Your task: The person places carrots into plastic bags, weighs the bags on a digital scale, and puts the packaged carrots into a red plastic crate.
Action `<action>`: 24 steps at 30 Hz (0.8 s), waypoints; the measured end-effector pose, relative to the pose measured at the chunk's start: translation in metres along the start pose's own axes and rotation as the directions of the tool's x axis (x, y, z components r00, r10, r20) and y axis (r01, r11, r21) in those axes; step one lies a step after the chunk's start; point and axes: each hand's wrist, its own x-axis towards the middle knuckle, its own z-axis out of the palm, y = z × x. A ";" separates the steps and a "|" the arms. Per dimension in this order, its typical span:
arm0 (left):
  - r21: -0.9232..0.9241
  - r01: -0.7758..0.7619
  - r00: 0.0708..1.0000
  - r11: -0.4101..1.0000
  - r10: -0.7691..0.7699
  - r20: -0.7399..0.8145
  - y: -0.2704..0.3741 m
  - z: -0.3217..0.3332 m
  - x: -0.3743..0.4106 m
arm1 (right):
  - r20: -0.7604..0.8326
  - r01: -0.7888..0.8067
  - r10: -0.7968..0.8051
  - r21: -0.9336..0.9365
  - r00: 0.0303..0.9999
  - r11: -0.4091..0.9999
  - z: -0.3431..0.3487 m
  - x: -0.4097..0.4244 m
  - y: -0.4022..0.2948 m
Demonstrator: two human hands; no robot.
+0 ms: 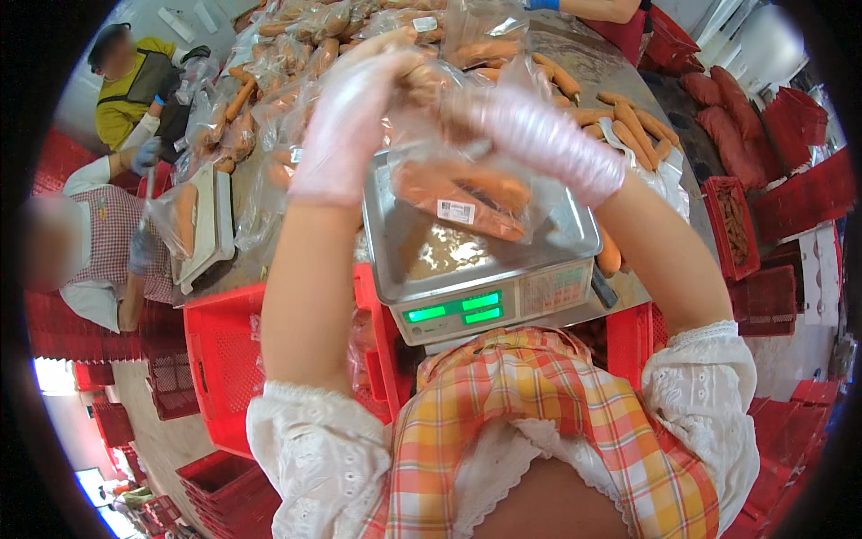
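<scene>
A clear plastic bag of carrots with a white printed label lies in the metal pan of a digital scale with lit green displays. Above it my left hand, in a whitish glove, has its fingers closed at the gathered top of a clear plastic bag. My right hand, gloved the same way and blurred by motion, meets it there from the right. Whether the gathered plastic belongs to the bag in the pan cannot be told. Both hands partly hide the bags behind them. A dark-handled tool lies right of the scale.
Bagged carrots are heaped at the table's far side; loose carrots lie at the right. Red plastic crates stand below the table edge. Two co-workers are at the left, one by a second scale; another person's arm reaches in at the top.
</scene>
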 end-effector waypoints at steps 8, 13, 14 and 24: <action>-0.187 0.099 0.993 0.977 -0.110 -0.049 0.056 -0.010 -0.142 | 0.445 -0.296 0.557 -0.529 0.701 0.795 0.001 -0.041 0.025; -0.441 0.044 0.992 0.897 -0.090 -0.084 0.058 0.033 -0.154 | 0.398 -0.257 0.459 -0.465 0.794 0.847 0.013 -0.030 0.021; -0.431 0.064 0.992 0.900 -0.103 -0.068 0.057 0.033 -0.153 | 0.470 -0.145 0.386 -0.471 0.794 0.870 0.004 -0.035 0.021; -0.258 0.115 0.978 0.959 -0.155 -0.143 0.037 0.013 -0.152 | 0.311 -0.400 0.361 0.068 0.879 0.914 0.017 -0.041 0.040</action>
